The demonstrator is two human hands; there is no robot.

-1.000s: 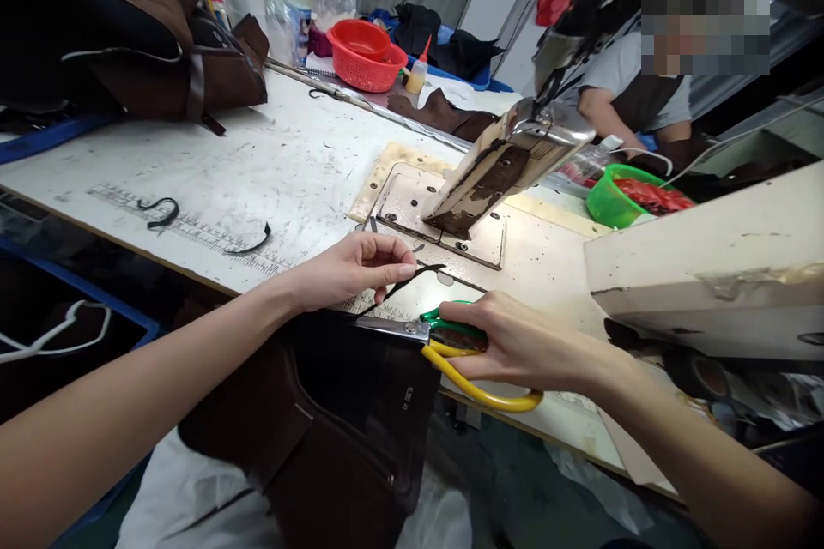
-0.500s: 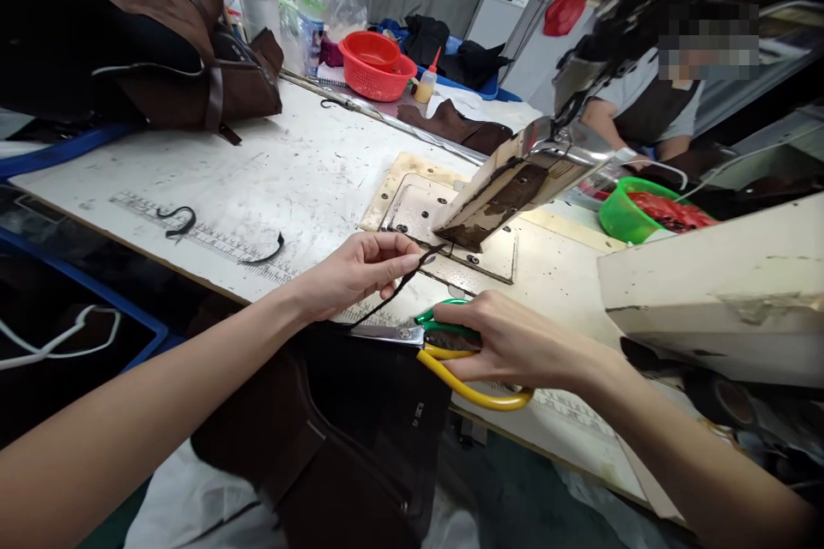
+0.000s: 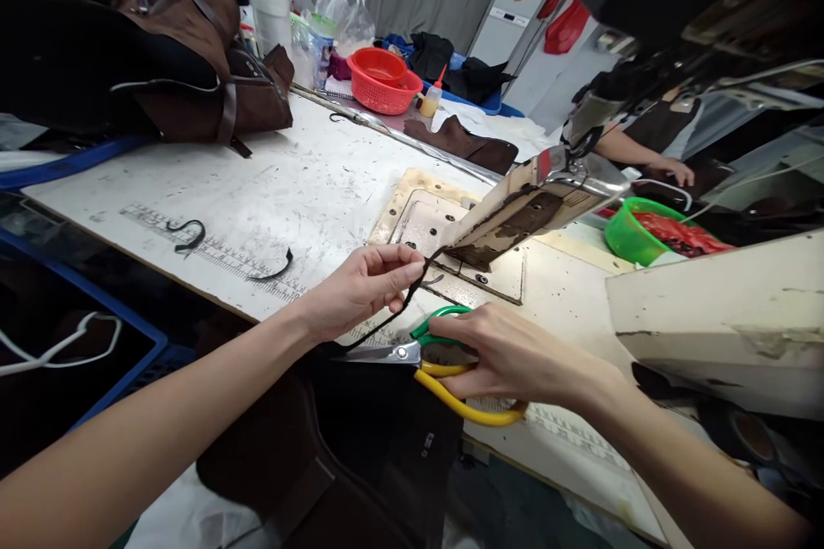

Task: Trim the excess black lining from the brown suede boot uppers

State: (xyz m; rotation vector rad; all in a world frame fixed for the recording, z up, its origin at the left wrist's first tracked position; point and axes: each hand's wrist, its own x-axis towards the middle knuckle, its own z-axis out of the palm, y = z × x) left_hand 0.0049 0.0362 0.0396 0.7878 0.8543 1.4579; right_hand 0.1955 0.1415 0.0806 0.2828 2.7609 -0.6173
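Note:
My left hand (image 3: pixel 360 287) pinches a thin black strip (image 3: pixel 404 302) that runs down to the dark brown bag piece (image 3: pixel 360 437) hanging off the table's near edge. My right hand (image 3: pixel 508 352) is closed around scissors (image 3: pixel 425 360) with green and yellow handles. Their blades point left, lying at the strip's lower end by the table edge. Just behind my hands stands the worn arm of a sewing machine (image 3: pixel 521 206) on its metal plate (image 3: pixel 425 223).
Two cut black strip scraps (image 3: pixel 193 233) lie on the white table (image 3: pixel 270 180) by a printed ruler. Brown bags (image 3: pixel 167 43) pile up at the far left. A red basket (image 3: pixel 384 81), a glue bottle (image 3: pixel 430 96) and a green bowl (image 3: pixel 634 232) sit behind. Another person's hand (image 3: pixel 669 167) works at the far right.
My left hand has lifted the black strip a little higher and tauter. The scissors stay gripped at the strip's base. The camera has shifted slightly.

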